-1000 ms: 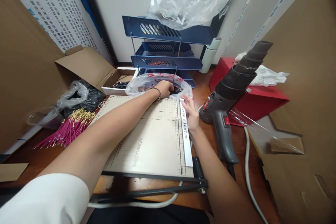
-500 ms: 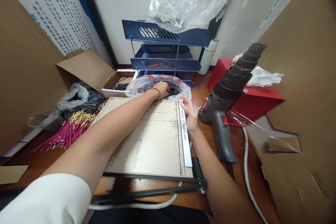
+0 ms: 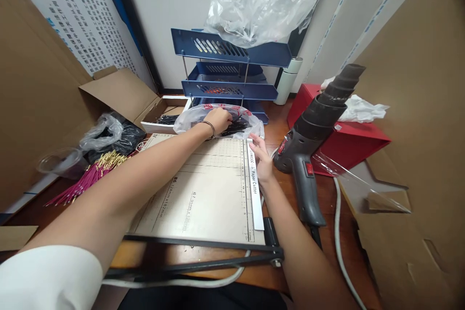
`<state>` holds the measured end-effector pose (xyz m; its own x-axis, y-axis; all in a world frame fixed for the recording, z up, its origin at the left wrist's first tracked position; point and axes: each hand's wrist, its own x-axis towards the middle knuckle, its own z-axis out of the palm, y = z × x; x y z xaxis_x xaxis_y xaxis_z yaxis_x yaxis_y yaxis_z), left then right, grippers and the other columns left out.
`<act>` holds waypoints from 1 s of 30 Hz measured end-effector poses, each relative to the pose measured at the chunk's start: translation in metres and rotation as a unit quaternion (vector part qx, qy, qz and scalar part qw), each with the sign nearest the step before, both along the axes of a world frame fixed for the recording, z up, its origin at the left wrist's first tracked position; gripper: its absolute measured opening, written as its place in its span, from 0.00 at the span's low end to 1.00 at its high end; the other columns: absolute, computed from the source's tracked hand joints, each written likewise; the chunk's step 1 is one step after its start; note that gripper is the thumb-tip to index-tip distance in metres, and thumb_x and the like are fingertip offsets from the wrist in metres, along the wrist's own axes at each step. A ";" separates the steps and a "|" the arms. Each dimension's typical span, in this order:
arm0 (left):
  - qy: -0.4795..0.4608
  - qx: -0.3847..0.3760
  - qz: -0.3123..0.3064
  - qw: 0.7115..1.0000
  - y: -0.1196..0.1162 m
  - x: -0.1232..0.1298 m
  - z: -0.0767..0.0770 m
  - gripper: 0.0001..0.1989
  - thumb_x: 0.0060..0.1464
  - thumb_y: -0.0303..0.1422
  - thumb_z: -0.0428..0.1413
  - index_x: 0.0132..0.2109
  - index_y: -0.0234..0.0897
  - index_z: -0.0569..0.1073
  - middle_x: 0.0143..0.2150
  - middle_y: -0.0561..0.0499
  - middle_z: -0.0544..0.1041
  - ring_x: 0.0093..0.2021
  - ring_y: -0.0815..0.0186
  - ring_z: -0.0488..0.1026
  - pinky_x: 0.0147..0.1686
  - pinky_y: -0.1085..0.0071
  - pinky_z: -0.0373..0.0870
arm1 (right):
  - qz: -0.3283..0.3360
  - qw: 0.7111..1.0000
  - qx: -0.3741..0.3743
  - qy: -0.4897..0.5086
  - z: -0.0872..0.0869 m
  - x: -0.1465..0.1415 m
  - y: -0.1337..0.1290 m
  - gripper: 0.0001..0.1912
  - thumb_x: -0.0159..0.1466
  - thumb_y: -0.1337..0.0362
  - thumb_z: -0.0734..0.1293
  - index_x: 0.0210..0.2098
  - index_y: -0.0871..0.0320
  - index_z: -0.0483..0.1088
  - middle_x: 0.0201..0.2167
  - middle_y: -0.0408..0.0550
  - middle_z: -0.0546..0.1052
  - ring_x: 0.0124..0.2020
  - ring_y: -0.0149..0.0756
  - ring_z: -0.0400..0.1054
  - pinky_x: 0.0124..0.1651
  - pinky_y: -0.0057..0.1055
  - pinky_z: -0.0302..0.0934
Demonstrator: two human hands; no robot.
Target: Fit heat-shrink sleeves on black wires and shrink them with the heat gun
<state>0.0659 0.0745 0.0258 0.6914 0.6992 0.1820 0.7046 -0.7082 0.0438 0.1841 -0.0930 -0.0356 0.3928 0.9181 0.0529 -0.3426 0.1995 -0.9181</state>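
My left hand (image 3: 219, 120) reaches over the paper cutter (image 3: 218, 193) into a clear plastic bag (image 3: 187, 120) with red print. Its fingers are curled and pinched at the thin black wires (image 3: 236, 128) inside; the fingertips are partly hidden. My right hand (image 3: 262, 157) rests by the far end of the cutter's white strip (image 3: 257, 198), close to the bag's right side. The right fingers are apart and loosely bent, with nothing visible in them. The cutter's black arm (image 3: 203, 264) lies along its near edge.
A grey heat gun (image 3: 308, 155) stands on the right before a red box (image 3: 348, 145). Blue trays (image 3: 228, 89) rise behind the bag. Magenta wires with gold ends (image 3: 90, 179), a plastic cup (image 3: 61, 162) and an open carton (image 3: 156, 114) are left. A pale cable (image 3: 339, 232) curves across the table.
My left hand has shifted slightly left and up within the bag, showing more of the black wires. My right hand stays nearly in place. The view has tilted a little.
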 end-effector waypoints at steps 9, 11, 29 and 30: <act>-0.153 0.062 -0.022 0.986 -0.014 -0.054 0.006 0.09 0.64 0.33 0.59 0.46 0.40 0.85 0.41 0.49 0.86 0.41 0.61 0.81 0.46 0.66 0.74 | 0.008 1.000 0.000 -0.005 -0.009 0.005 0.002 0.28 0.51 0.50 0.73 0.49 0.51 0.71 0.55 0.48 0.75 0.66 0.52 0.63 0.68 0.50 0.55; -0.201 0.068 -0.063 0.975 -0.028 -0.068 0.001 0.07 0.62 0.34 0.61 0.43 0.42 0.85 0.40 0.50 0.86 0.39 0.61 0.82 0.44 0.66 0.75 | 0.011 1.000 0.001 -0.004 -0.009 0.005 0.002 0.27 0.51 0.50 0.73 0.49 0.50 0.71 0.54 0.47 0.76 0.65 0.52 0.64 0.67 0.50 0.57; -0.186 -0.038 -0.227 0.955 -0.091 -0.104 -0.020 0.09 0.65 0.34 0.57 0.42 0.37 0.83 0.40 0.45 0.83 0.40 0.61 0.78 0.44 0.63 0.74 | 0.018 0.999 -0.018 -0.046 -0.007 0.008 -0.002 0.24 0.53 0.50 0.73 0.47 0.51 0.75 0.44 0.44 0.78 0.52 0.48 0.70 0.58 0.44 0.61; -0.178 -0.044 -0.223 0.957 -0.093 -0.104 -0.020 0.09 0.64 0.34 0.57 0.41 0.37 0.83 0.40 0.45 0.83 0.41 0.61 0.77 0.45 0.63 0.74 | 0.022 0.999 -0.025 -0.038 -0.006 0.007 -0.002 0.24 0.52 0.50 0.73 0.46 0.52 0.75 0.42 0.44 0.78 0.50 0.47 0.71 0.57 0.44 0.61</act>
